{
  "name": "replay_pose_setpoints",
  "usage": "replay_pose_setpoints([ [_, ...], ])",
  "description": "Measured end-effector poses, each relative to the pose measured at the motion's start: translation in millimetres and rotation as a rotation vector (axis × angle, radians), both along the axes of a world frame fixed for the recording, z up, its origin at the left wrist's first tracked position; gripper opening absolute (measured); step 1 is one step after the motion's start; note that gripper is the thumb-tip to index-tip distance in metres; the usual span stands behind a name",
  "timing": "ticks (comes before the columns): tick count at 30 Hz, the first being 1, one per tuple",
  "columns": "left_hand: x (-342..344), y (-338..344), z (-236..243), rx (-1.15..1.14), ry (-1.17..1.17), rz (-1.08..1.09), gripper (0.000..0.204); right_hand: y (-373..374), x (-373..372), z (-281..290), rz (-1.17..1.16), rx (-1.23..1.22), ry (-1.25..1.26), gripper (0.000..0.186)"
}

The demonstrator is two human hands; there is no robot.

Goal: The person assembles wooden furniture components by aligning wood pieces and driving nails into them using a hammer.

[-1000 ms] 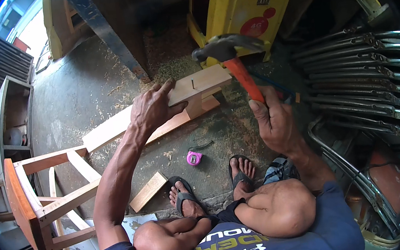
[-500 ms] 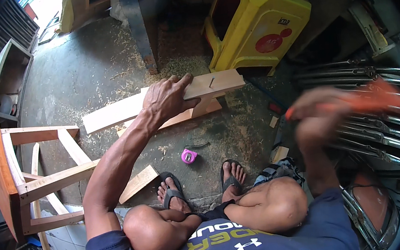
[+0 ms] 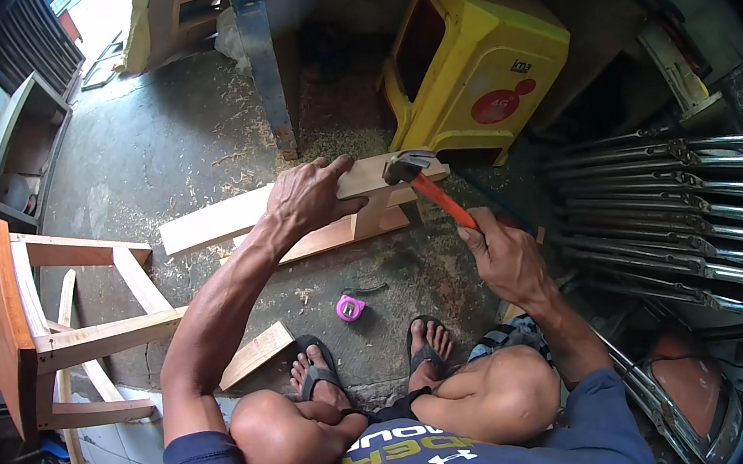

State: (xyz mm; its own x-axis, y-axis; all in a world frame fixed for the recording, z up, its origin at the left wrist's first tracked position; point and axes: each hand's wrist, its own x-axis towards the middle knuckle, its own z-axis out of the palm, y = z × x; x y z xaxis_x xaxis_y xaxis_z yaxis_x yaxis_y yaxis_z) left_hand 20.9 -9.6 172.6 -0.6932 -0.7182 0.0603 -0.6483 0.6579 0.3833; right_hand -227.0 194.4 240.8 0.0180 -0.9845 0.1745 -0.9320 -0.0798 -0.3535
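My left hand (image 3: 308, 201) is closed over the top board (image 3: 219, 220) of a pale wooden piece. That board lies across a short upright block above a second board (image 3: 336, 240) on the floor. My right hand (image 3: 512, 262) is wrapped round the orange handle of a claw hammer (image 3: 444, 200). The hammer's dark head is at the right part of the top board, over the spot where a nail stood earlier; the nail is hidden now. I cannot tell whether the head touches it.
A pink tape measure (image 3: 350, 308) and a wood offcut (image 3: 257, 354) lie near my feet. At left, a wooden stool (image 3: 108, 332) rests on its side. A yellow plastic stand (image 3: 512, 60), a blue post (image 3: 255, 44) and stacked metal-legged chairs (image 3: 706, 194) stand around. Shavings litter the floor.
My right hand has swung the hammer from the far right, where it was blurred, leftward onto or just over the board's right part. My left hand keeps its hold on the board.
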Motion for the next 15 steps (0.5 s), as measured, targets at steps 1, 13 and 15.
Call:
replay_pose_setpoints([
  [1, -0.6, -0.9, 0.8, 0.028, -0.010, 0.009, 0.073, 3.6, -0.4, -2.7, -0.034, 0.023, -0.047, 0.020],
  [13, 2.0, -1.1, -10.6, -0.064, 0.032, -0.011, 0.067, 10.1, 1.5, -3.9, -0.159, -0.042, -0.313, 0.019],
  [15, 0.8, -1.9, -9.9, -0.064, 0.017, -0.019, 0.068, 9.3, -0.2, -1.6, -0.159, -0.032, -0.307, 0.020],
])
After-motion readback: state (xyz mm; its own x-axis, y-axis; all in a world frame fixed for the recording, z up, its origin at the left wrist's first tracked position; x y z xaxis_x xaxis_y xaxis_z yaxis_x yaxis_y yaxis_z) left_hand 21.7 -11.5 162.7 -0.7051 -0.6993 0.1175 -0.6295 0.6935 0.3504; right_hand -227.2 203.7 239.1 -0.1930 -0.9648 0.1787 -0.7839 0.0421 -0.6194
